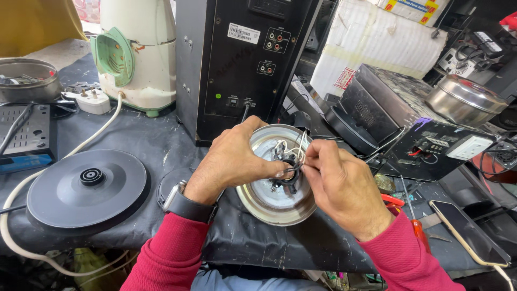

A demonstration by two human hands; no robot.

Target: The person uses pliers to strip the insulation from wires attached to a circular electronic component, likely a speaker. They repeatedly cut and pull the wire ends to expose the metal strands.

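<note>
A round metal kettle bottom (pixel 272 202) with a black central connector and white wires stands tilted on the dark-covered bench. My left hand (pixel 234 159) grips its upper left rim, thumb reaching toward the centre. My right hand (pixel 339 186) pinches the wires at the connector with its fingertips. Both sleeves are red; a dark watch sits on my left wrist.
A black round kettle base (pixel 86 188) with a white cord lies at left. Behind stand a white and green mixer body (pixel 137 54) and a black speaker box (pixel 237 59). At right lie a phone (pixel 468 231), a red-handled screwdriver (pixel 417 226), a black box and a steel pot.
</note>
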